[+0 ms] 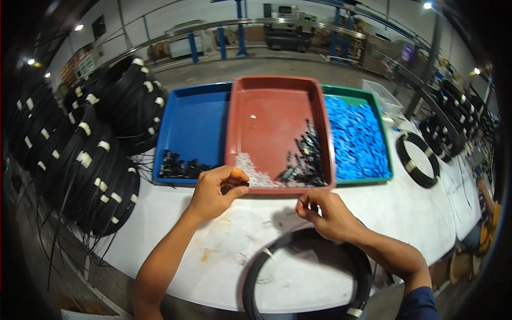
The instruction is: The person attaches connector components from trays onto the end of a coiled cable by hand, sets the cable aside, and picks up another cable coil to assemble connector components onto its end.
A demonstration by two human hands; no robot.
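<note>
My left hand (pixel 214 193) is closed in a pinch at the front edge of the red tray (pixel 277 112), with a small dark piece just showing at its fingertips. An orange cover sits on one of its fingers. My right hand (pixel 328 213) is also pinched closed, over the white table (pixel 213 266) in front of the red tray; what it holds, if anything, is hidden. Under the right wrist lies a coil of black cable (pixel 256 277), bound with white tape. Inside the red tray are small white pieces (pixel 250 172) and black pieces (pixel 308 160).
At left a blue tray (pixel 197 112) holds black parts (pixel 181 166); at right a green tray (pixel 352 92) is full of blue pieces (pixel 357 141). Large taped black coils (pixel 106 176) are stacked on the left. Another black coil (pixel 402 160) lies at right, near a clear bin (pixel 381 97).
</note>
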